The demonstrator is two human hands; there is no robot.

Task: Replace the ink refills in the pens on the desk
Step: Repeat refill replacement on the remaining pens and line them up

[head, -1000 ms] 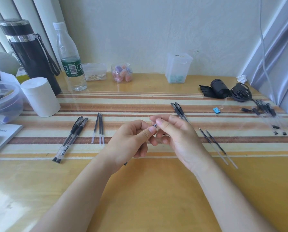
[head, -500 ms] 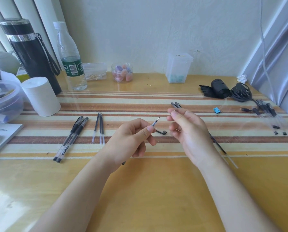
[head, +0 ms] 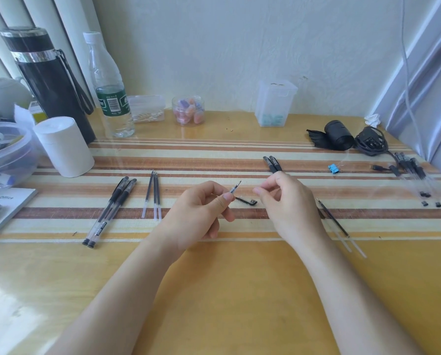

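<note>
"Office" on white booklet (head: 8,201)

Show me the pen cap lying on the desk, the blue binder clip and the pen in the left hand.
pen cap (head: 251,202): head view, on its thicker right end.
blue binder clip (head: 333,168): head view, on its blue body.
pen (head: 234,188): head view, on its bare tip section.

Far left, a tall black flask (head: 47,80) beside a clear green-labelled water bottle (head: 111,98); white paper roll (head: 63,147) just nearer. Far right, a coiled black cable (head: 370,142), small blue binder clip (head: 333,168) nearer.
</note>
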